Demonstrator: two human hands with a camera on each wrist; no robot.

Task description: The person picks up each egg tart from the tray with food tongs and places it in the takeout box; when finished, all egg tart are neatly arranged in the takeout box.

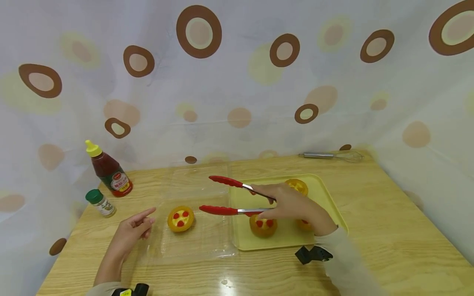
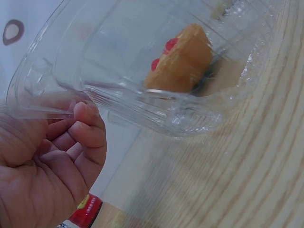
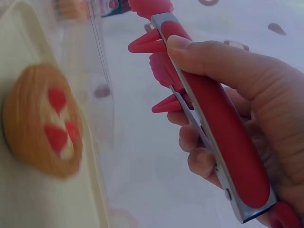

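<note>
My right hand [image 1: 290,203] grips red-tipped tongs [image 1: 220,210], also seen close up in the right wrist view. The tongs' arms are spread apart, with nothing between the tips, which hang over the clear plastic container [image 1: 207,253]. In that open container lies a small tart [image 1: 180,218] with red pieces on top. At the container's left rim, my left hand [image 2: 57,156] pinches the plastic edge between thumb and curled fingers. Below the right hand, several similar tarts [image 1: 263,226] sit on a yellow tray [image 1: 333,205]; the hand and tongs partly hide them.
Back left, a red sauce bottle [image 1: 112,174] with a yellow cap stands beside a green-capped spice jar [image 1: 101,203]. A whisk [image 1: 331,156] lies along the wooden table's [image 1: 400,238] back edge. Patterned cloth [image 1: 237,82] hangs behind.
</note>
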